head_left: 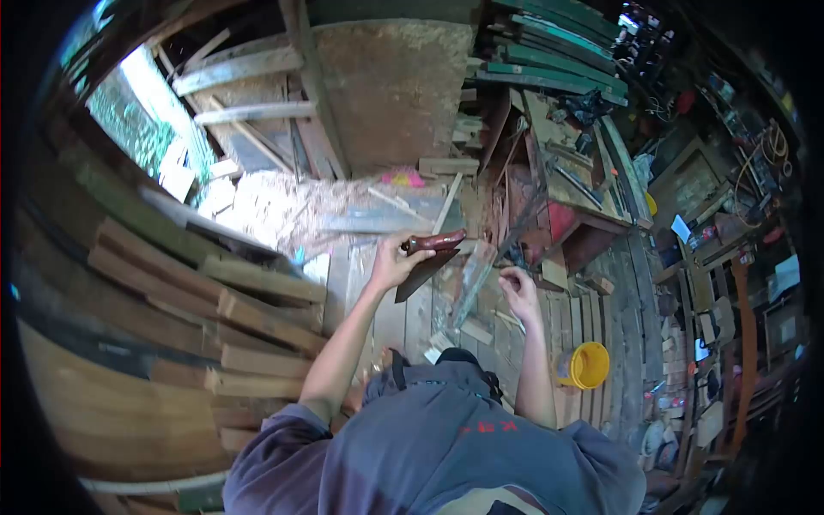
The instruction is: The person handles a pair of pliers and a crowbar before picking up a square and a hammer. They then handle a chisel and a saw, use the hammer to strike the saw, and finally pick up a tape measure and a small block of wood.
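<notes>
**Hand tool in my left grip, above the plank floor.**

My left hand (400,260) is closed around the tool (439,241); my right hand (521,296) has curled fingers, contents indiscernible. A slanting timber (475,281) lies between tool and cluttered workbench (562,129). Stacked boards (266,322) flank my left; a yellow bucket (589,365) stands at right. The tool shows a glossy reddish-brown upper part and a dark, flat, tapering lower part.

Left hand (396,263): some fingers lie hidden from me behind the reddish-brown handle (436,241). Right hand (522,297): I cannot tell whether its fingertips pinch anything. Shirt (412,438): bottom edge crops it; red lettering (499,427) illegible. Far-right clutter (777,283): blurred.
</notes>
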A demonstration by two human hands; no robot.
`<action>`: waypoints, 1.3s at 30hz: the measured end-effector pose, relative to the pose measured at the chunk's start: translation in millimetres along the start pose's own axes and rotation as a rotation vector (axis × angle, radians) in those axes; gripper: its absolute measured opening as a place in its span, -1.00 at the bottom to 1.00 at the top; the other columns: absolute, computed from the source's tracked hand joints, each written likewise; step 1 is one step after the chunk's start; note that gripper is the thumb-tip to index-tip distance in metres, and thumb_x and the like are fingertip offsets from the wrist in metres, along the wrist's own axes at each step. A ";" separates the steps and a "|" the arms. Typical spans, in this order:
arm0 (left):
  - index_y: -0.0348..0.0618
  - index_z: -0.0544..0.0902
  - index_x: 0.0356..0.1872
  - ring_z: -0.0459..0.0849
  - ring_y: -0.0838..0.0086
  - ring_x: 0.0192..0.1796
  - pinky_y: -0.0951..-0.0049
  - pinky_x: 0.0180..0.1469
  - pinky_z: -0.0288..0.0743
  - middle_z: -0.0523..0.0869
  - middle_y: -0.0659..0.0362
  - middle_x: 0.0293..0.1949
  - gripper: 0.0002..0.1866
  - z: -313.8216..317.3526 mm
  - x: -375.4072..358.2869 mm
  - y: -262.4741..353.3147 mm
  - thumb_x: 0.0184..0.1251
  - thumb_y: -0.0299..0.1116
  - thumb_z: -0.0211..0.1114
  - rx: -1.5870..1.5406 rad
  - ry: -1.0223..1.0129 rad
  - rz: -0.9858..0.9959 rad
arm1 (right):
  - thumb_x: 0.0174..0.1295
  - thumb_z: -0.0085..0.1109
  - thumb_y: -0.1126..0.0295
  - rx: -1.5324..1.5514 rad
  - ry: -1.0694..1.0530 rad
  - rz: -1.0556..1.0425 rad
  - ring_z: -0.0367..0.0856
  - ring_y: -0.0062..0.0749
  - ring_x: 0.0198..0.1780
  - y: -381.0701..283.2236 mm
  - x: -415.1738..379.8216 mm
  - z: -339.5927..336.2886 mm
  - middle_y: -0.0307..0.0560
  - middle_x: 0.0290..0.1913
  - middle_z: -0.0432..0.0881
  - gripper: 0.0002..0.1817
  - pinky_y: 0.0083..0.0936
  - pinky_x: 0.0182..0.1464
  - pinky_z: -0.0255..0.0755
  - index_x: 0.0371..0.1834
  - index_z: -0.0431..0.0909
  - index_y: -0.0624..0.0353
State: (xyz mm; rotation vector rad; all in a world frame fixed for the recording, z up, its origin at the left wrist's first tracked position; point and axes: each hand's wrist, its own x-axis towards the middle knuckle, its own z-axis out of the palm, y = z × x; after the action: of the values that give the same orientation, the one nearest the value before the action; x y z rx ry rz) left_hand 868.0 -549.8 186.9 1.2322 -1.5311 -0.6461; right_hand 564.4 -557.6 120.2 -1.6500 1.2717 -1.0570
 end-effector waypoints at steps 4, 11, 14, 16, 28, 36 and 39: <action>-0.27 0.65 -0.25 0.56 0.31 -0.42 0.38 -0.31 0.43 0.58 0.02 -0.47 -0.69 -25.8 90.0 -25.4 -0.06 -0.37 0.46 0.128 0.107 0.145 | 0.16 0.15 0.49 0.045 0.098 -0.021 0.43 -0.67 -0.34 4.4 40.6 15.8 -0.27 -0.40 0.52 -0.91 -0.67 -0.27 0.34 -0.30 0.53 0.25; -0.28 0.65 -0.29 0.59 0.54 -0.38 0.53 -0.29 0.46 0.65 0.17 -0.44 -0.72 -103.9 263.2 8.5 -0.01 -0.36 0.47 0.144 0.385 0.386 | 0.13 0.16 0.51 0.144 0.083 0.078 0.50 -0.64 -0.37 68.8 140.8 47.6 -0.25 -0.43 0.55 -0.92 -0.64 -0.31 0.40 -0.33 0.53 0.27; -0.27 0.63 -0.23 0.54 0.62 -0.39 0.59 -0.29 0.41 0.66 0.22 -0.40 -0.72 -137.0 329.6 28.5 0.05 -0.38 0.45 0.150 0.355 0.347 | 0.13 0.20 0.49 0.062 0.098 0.049 0.55 -0.61 -0.32 108.5 193.8 66.8 -0.19 -0.39 0.59 -0.89 -0.60 -0.27 0.44 -0.32 0.53 0.29; -0.32 0.62 -0.20 0.57 0.66 -0.29 0.64 -0.19 0.43 0.68 0.23 -0.31 -0.78 -146.2 377.4 31.4 0.12 -0.50 0.39 0.010 0.318 0.459 | 0.14 0.21 0.45 0.099 0.089 0.040 0.56 -0.58 -0.31 99.7 248.1 78.7 -0.15 -0.37 0.60 -0.86 -0.58 -0.27 0.44 -0.30 0.54 0.29; -0.38 0.62 -0.18 0.57 0.65 -0.23 0.62 -0.10 0.45 0.68 0.20 -0.28 -0.77 -128.1 518.4 8.8 0.13 -0.54 0.37 0.094 0.163 0.509 | 0.10 0.20 0.30 -0.108 0.300 -0.634 0.50 -0.07 -0.11 -105.8 483.2 81.8 0.03 -0.19 0.52 -0.68 -0.25 -0.01 0.35 -0.12 0.46 0.21; -0.34 0.65 -0.21 0.60 0.66 -0.32 0.60 -0.21 0.47 0.71 0.20 -0.34 -0.75 -141.6 561.4 -9.8 0.09 -0.45 0.41 -0.186 0.057 0.425 | 0.20 0.19 0.38 0.062 0.096 -0.506 0.51 -0.46 -0.07 -115.2 541.1 118.6 -0.14 -0.06 0.58 -0.63 -0.51 -0.10 0.41 0.07 0.44 0.19; -0.33 0.64 -0.22 0.61 0.65 -0.30 0.60 -0.20 0.48 0.71 0.20 -0.32 -0.76 -152.9 574.9 -11.8 0.08 -0.47 0.42 -0.242 -0.005 0.409 | 0.22 0.20 0.34 0.248 -0.024 -0.489 0.48 -0.58 -0.11 -125.8 558.4 129.7 -0.20 -0.10 0.58 -0.65 -0.58 -0.09 0.39 0.03 0.45 0.24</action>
State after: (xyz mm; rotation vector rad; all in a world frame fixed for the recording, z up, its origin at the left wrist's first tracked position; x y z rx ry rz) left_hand 1040.7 -1058.2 443.4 0.7083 -1.5950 -0.5415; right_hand 811.1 -1067.2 274.6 -1.8114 0.6943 -1.4136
